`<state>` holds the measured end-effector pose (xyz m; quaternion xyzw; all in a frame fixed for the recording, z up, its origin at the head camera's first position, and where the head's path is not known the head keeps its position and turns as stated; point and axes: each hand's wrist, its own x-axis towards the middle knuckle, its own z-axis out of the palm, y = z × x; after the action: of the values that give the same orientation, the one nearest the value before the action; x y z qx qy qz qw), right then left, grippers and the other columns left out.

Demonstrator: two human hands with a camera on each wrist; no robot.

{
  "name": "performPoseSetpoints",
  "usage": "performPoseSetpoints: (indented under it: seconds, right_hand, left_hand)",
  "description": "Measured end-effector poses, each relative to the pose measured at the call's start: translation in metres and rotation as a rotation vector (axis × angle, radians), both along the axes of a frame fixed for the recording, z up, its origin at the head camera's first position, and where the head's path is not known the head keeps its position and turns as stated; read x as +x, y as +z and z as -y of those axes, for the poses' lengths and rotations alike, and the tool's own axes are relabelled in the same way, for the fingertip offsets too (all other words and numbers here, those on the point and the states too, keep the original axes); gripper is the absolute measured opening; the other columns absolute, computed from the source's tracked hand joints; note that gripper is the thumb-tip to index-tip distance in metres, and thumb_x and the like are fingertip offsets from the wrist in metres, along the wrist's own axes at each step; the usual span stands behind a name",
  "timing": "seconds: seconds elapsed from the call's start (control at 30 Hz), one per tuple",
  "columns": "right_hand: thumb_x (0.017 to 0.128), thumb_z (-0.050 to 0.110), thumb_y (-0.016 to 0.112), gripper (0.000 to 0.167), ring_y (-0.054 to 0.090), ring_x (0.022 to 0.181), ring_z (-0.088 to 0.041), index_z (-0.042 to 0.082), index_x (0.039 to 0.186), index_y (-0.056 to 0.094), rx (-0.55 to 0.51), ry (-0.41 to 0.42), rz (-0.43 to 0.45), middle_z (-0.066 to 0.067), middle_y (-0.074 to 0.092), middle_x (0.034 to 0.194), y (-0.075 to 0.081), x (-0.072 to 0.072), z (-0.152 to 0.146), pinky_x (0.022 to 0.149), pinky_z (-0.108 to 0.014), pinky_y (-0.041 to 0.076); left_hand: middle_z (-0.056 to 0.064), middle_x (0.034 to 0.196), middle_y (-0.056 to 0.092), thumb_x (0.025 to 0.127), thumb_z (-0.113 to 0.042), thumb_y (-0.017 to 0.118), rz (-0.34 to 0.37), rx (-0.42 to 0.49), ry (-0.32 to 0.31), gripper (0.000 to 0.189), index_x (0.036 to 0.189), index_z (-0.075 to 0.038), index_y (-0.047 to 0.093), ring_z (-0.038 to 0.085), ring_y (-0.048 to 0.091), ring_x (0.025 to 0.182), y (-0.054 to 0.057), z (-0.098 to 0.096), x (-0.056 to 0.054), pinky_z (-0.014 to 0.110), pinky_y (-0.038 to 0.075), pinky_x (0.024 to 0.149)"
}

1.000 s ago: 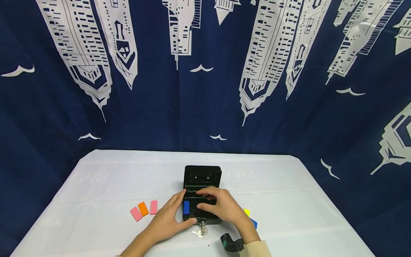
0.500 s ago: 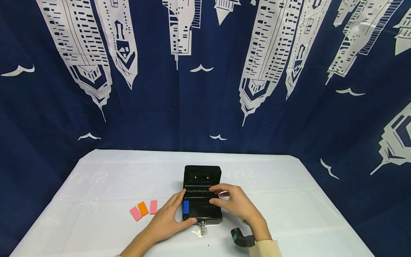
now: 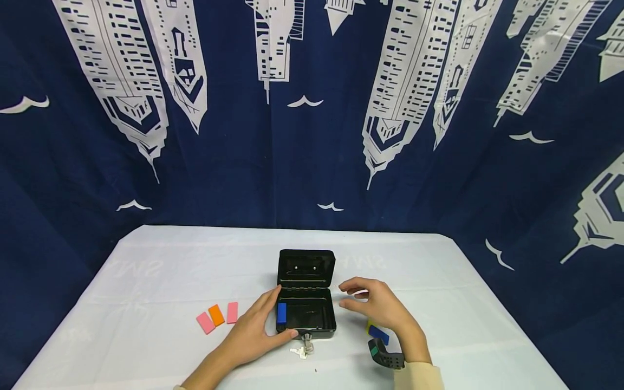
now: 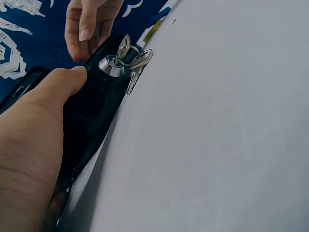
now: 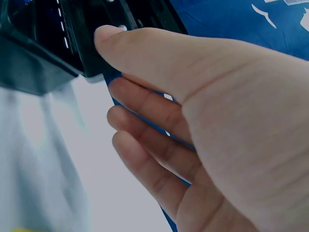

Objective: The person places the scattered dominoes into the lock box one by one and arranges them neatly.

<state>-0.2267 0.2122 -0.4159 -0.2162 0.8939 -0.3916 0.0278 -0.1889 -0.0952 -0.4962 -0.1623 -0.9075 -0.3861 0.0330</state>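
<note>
White tabletop (image 3: 487, 330) fronts navy drapery (image 3: 312, 157); left fingers (image 3: 269, 300) seemingly grip box (image 3: 319, 333), right fingers (image 3: 355, 283) apart.

Black box (image 3: 312, 310), navy-and-white skyline backdrop (image 3: 312, 146)

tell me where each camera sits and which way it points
Head: on the head, facing forward and down at the open black box on the white table; left hand and right hand show.
Left wrist: on that wrist, looking at the box's front and its keys; both hands show.
Right wrist: on that wrist, looking past the right hand toward the box; only that hand shows.
Shared: head and left wrist both show the keys.
</note>
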Motion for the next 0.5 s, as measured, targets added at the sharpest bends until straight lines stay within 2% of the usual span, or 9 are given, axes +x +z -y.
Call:
performPoseSetpoints:
  seconds: [0.13, 0.3, 0.5]
  right_hand:
    - [0.092, 0.028, 0.079, 0.033, 0.067, 0.109, -0.028, 0.008, 0.117, 0.073, 0.015, -0.015, 0.048, -0.011, 0.073, 0.118, -0.001, 0.000, -0.009, 0.098, -0.047, 0.056]
    - [0.090, 0.030, 0.081, 0.034, 0.067, 0.104, -0.021, 0.009, 0.116, 0.073, 0.014, -0.029, 0.099, -0.008, 0.072, 0.116, -0.001, -0.001, -0.024, 0.094, -0.033, 0.057]
    - [0.089, 0.025, 0.082, 0.038, 0.064, 0.104, -0.022, 0.005, 0.120, 0.071, -0.027, -0.009, 0.203, -0.009, 0.072, 0.116, -0.002, 0.001, -0.041, 0.089, -0.024, 0.055]
  left_hand:
    - [0.003, 0.165, 0.036, 0.081, -0.075, 0.071, 0.005, 0.005, -0.004, 0.107, 0.164, -0.023, 0.028, 0.032, 0.050, 0.141, 0.000, 0.000, 0.001, 0.060, 0.049, 0.106]
    - [0.002, 0.166, 0.036, 0.082, -0.075, 0.070, 0.005, 0.006, -0.003, 0.106, 0.165, -0.024, 0.028, 0.031, 0.049, 0.142, 0.000, 0.001, 0.000, 0.059, 0.048, 0.108]
    - [0.002, 0.166, 0.036, 0.081, -0.078, 0.068, 0.012, 0.005, -0.006, 0.108, 0.165, -0.024, 0.027, 0.031, 0.049, 0.141, 0.000, 0.001, 0.000, 0.059, 0.048, 0.108]
